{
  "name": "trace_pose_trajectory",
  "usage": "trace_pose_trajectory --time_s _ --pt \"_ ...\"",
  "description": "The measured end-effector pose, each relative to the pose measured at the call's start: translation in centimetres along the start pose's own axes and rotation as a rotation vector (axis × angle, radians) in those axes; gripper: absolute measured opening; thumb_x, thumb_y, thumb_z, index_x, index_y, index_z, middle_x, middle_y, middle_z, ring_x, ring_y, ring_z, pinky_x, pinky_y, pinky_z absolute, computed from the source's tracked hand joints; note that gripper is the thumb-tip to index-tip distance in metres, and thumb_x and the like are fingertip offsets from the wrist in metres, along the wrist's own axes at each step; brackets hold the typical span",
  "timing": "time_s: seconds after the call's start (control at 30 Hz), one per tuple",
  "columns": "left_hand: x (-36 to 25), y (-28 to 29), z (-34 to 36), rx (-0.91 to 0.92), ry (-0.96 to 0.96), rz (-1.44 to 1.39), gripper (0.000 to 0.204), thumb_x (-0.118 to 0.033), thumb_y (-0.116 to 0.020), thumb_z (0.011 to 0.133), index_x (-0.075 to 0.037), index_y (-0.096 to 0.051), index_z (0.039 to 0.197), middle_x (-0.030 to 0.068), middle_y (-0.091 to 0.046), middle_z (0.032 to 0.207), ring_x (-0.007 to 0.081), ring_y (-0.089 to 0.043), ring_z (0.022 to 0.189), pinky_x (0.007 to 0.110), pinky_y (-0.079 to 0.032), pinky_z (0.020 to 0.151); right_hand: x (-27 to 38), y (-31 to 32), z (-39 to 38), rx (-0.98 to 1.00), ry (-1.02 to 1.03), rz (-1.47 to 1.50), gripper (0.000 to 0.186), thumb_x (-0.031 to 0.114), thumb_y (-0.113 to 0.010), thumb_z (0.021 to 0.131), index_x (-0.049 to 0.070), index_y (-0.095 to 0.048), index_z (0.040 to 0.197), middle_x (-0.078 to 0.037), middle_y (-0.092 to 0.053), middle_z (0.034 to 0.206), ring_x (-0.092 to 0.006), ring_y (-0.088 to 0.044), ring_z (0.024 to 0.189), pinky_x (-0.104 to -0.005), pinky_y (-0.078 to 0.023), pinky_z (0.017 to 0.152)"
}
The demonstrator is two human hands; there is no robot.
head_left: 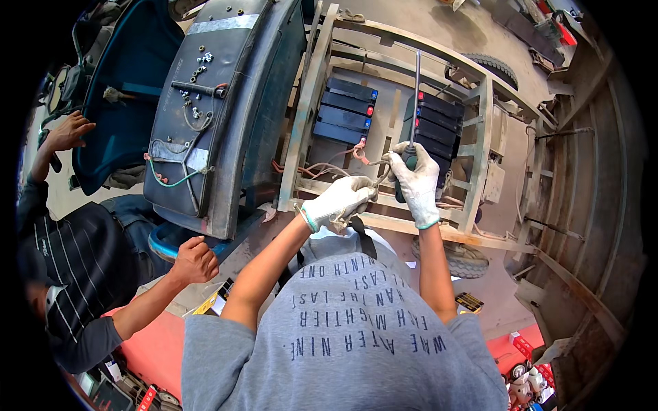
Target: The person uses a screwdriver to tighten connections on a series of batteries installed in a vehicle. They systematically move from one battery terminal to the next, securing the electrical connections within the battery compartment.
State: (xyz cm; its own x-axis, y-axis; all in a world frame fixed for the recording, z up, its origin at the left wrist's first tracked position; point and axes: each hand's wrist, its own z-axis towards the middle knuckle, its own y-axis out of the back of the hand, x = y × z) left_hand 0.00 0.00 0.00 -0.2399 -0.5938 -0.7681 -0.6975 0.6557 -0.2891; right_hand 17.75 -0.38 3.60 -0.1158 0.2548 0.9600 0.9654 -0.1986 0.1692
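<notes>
My right hand (pixel 417 185) clasps a screwdriver (pixel 413 109); my left hand (pixel 339 202) pinches wires (pixel 322 168) beside the batteries (pixel 346 109), whose wiring looks unfinished.

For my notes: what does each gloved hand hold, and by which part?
The right hand holds a screwdriver by its handle. The left hand grips wires; the exact place cannot be told.

Both hands wear white knit work gloves — the left hand (pixel 339 202) with a teal band at the cuff, the right hand (pixel 417 181) the same. Forearms are bare below short sleeves of a grey T-shirt (pixel 343 342) printed with dark block lettering — worn loose.
</notes>
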Motion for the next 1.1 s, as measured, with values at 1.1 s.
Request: trace_pose_trajectory --time_s 1.1 --pt "-1.7 -5.0 2.7 -0.487 -0.272 -0.023 0.027 -0.018 -0.054 0.093 0.000 -0.060 0.112 0.0003 -0.061 0.076 0.0030 -0.051 0.062 0.019 -0.044 0.056 -0.3 3.0 -2.7 0.010 0.139 -0.298 0.018 0.012 -0.067 0.078 0.003 -0.060 0.092 -0.006 -0.064 0.074 -0.0096 -0.059 0.064 -0.0256 -0.049 0.062"
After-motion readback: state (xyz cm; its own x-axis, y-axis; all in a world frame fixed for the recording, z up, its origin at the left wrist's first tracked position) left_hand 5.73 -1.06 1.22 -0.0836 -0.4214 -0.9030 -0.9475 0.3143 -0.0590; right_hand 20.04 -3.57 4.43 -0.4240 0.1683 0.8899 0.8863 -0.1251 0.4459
